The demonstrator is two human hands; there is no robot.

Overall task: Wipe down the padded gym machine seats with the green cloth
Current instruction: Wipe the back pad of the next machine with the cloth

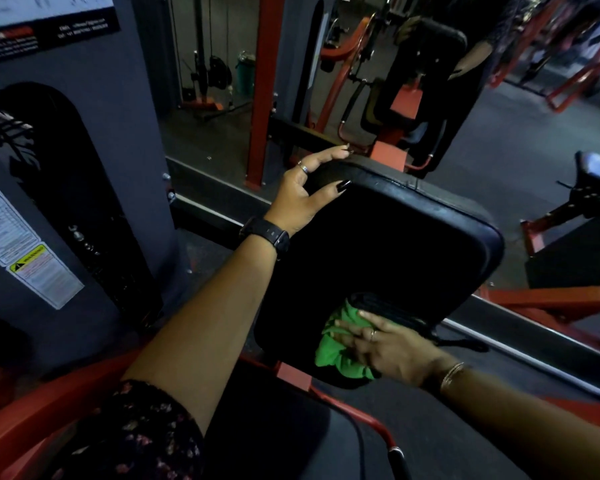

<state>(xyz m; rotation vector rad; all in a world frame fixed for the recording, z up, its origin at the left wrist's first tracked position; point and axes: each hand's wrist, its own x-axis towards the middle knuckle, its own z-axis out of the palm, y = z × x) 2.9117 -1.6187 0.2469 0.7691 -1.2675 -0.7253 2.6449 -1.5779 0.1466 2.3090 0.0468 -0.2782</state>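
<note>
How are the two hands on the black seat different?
The left hand rests bare on the top edge of the black seat; the right hand presses the green cloth near its bottom. The left wrist has a black watch, the right a thin bracelet. Both wear a ring.

The padded seat [378, 244] stands in the middle, with the weight-stack housing [94, 188] to its left and a frame upright [262, 98] behind it. The left hand [305, 199] rests on the seat's far left corner. The right hand [385, 348] lies flat on the cloth [333, 355] at the seat's near edge.
</note>
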